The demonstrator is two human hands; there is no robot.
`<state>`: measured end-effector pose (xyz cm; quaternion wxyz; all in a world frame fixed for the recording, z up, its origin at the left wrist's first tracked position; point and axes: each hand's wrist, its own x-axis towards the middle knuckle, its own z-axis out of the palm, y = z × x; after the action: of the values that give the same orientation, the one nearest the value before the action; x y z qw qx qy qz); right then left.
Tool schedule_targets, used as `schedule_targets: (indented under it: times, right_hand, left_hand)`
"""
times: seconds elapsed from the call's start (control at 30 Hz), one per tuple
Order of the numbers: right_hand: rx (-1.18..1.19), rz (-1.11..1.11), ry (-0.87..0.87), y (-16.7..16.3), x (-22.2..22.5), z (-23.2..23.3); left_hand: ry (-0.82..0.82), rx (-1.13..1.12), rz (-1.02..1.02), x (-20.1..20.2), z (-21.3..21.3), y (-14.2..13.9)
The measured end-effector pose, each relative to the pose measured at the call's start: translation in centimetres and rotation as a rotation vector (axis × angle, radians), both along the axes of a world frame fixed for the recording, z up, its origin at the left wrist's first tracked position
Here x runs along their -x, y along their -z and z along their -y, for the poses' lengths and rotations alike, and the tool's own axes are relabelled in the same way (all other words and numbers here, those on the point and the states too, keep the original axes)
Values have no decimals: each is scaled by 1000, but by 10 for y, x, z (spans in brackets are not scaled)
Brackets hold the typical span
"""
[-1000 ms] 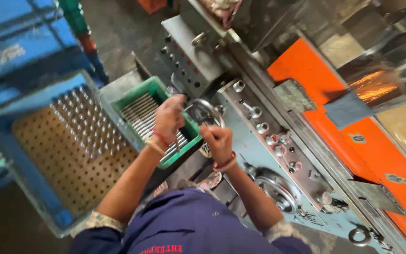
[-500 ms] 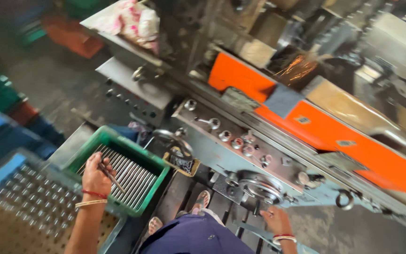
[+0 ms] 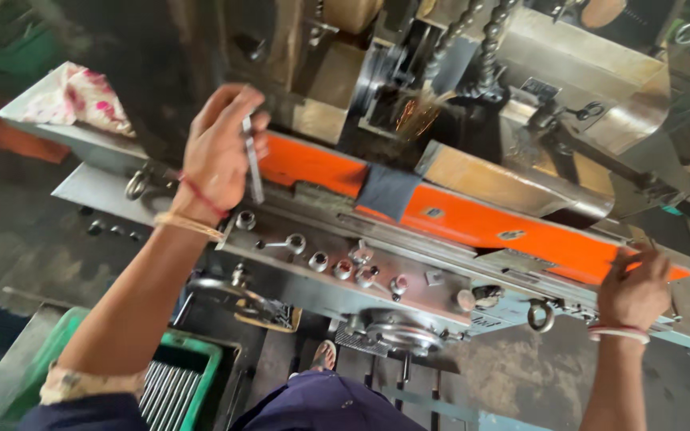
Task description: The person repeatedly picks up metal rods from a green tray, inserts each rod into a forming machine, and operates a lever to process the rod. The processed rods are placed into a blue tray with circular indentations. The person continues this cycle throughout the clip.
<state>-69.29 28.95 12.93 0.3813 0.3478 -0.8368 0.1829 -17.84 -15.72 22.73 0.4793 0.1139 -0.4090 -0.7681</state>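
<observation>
My left hand (image 3: 221, 152) is up over the near left part of the machine now, fingers pinched around a thin metal rod (image 3: 252, 160) that hangs almost upright. Half a second ago that hand was down in the green crate (image 3: 201, 351) among the stacked rods; now the rod is lifted clear of it and sits in front of the orange guard (image 3: 441, 211), so one piece has come out of the stock and reached the machine. My right hand (image 3: 636, 291) has shifted too, from low near the handwheel (image 3: 397, 331) out to the right end of the machine bed (image 3: 409, 279), where it presses on the edge; whether its fingers curl around anything, I cannot tell. Sparks (image 3: 417, 116) show in the dark gap above the guard. As for marks: a small dark plate (image 3: 535, 88) sits on the steel housing at the far right, two little pale oval tags (image 3: 511, 235) lie along the orange strip, and a dark grey cloth patch (image 3: 386, 191) is draped over its middle. A white and pink rag (image 3: 73, 97) lies on the far left corner.
</observation>
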Motion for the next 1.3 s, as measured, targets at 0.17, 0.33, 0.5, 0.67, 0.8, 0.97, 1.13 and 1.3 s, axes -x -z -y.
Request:
schedule_targets:
  times: [0.17, 0.33, 0.5, 0.67, 0.8, 0.97, 1.13, 1.3]
  right_hand:
    - [-65, -209, 176, -33, 103, 5]
    - [-129, -103, 286, -45, 171, 11]
    - [-347, 133, 461, -67, 201, 26]
    - [-426, 237, 590, -71, 211, 46]
    - [-448, 212, 607, -66, 210, 44]
    - [-458, 165, 611, -57, 218, 38]
    - [-474, 140, 621, -48, 227, 36]
    - [-472, 126, 631, -45, 228, 37]
  left_hand:
    - [138, -63, 0, 128, 30, -19]
    - [226, -202, 43, 251, 60, 17]
    - [252, -269, 249, 346, 74, 80]
    - [218, -172, 414, 410, 80, 132]
    - [242, -170, 615, 429, 76, 153]
    - [317, -102, 744, 428, 67, 170]
    - [427, -100, 711, 426, 61, 180]
    - [410, -90, 715, 430, 64, 190]
